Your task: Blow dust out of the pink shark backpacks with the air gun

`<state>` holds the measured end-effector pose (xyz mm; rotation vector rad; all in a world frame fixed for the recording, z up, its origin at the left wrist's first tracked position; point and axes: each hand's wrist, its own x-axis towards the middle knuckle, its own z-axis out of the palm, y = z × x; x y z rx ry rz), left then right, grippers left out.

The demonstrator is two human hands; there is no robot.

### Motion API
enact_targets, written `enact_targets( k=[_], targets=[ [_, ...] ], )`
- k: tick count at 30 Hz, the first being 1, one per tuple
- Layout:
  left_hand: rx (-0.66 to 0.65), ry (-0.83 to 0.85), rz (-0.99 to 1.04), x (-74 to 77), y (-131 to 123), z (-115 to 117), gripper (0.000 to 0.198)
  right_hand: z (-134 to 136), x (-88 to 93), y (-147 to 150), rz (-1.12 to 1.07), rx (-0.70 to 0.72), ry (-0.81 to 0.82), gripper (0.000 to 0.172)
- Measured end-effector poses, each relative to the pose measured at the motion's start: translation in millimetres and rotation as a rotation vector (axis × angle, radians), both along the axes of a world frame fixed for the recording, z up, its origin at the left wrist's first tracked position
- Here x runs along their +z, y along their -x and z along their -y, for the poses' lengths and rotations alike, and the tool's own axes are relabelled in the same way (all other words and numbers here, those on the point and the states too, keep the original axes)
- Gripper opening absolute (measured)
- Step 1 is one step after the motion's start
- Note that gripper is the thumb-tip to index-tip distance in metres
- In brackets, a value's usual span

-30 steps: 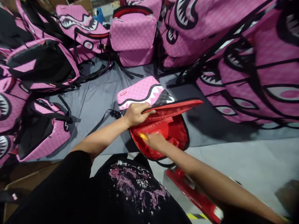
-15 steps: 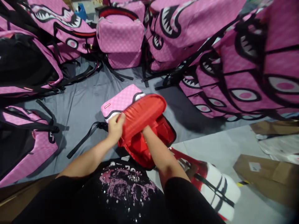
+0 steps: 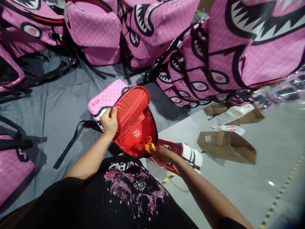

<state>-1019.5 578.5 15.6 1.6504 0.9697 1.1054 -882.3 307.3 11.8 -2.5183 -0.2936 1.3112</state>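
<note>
Pink backpacks (image 3: 105,98) on grey floor sheet (image 3: 59,101)

Grey floor (image 3: 274,152) with striped tape (image 3: 281,194); grey sheet (image 3: 59,98) under piled pink backpacks (image 3: 262,54)

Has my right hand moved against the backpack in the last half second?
Yes. The right hand has pulled back out from under the red flap to the near rim of the open backpack, pinching a small yellow thing.

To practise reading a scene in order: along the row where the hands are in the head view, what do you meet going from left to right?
Black strap → left hand on the backpack flap → white label → yellow piece → right hand → white-and-red bundle → brown bag.
</note>
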Motion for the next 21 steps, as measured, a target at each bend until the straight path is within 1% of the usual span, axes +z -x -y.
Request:
enact_targets(
  k=[2, 4, 6, 8, 10, 13, 14, 17, 19, 21],
  targets=[
    [-0.073, -0.017, 0.003, 3.6, -1.1, 5.5, 0.051, -17.7, -16.0, 6.8, -0.114, -0.188, -0.11, 0.037],
    [-0.159, -0.033, 0.003, 8.8, -3.5, 9.6, 0.051, -46.3, -38.7, 17.6, -0.241, -0.342, -0.24, 0.04],
    [-0.224, -0.06, -0.004, 13.2, -7.5, 9.9, 0.051, -74.4, -61.7, 33.5, -0.395, -0.444, -0.382, 0.046],
    [-0.252, -0.102, -0.012, 15.0, -12.3, 4.6, 0.051, -91.2, -79.7, 50.3, -0.546, -0.498, -0.514, 0.054],
    [-0.226, -0.141, -0.021, 15.0, -16.4, -5.5, 0.052, -92.8, -91.8, 62.0, -0.688, -0.518, -0.613, 0.058],
    [-0.164, -0.187, -0.02, 15.1, -20.8, -20.5, 0.055, -79.6, -103.7, 63.8, -0.825, -0.563, -0.72, 0.061],
    [-0.171, -0.204, -0.021, 15.6, -22.1, -23.4, 0.056, -75.3, -106.7, 61.4, -0.837, -0.598, -0.757, 0.061],
    [-0.245, -0.243, -0.04, 17.9, -26.2, -25.3, 0.056, -68.7, -112.3, 53.0, -0.836, -0.692, -0.832, 0.061],
    [-0.271, -0.251, -0.045, 19.7, -29.0, -24.0, 0.056, -68.3, -113.3, 50.4, -0.825, -0.721, -0.841, 0.06],
    [-0.281, -0.26, -0.035, 21.6, -31.2, -23.0, 0.055, -68.8, -112.6, 51.6, -0.811, -0.72, -0.82, 0.059]
  ],
)
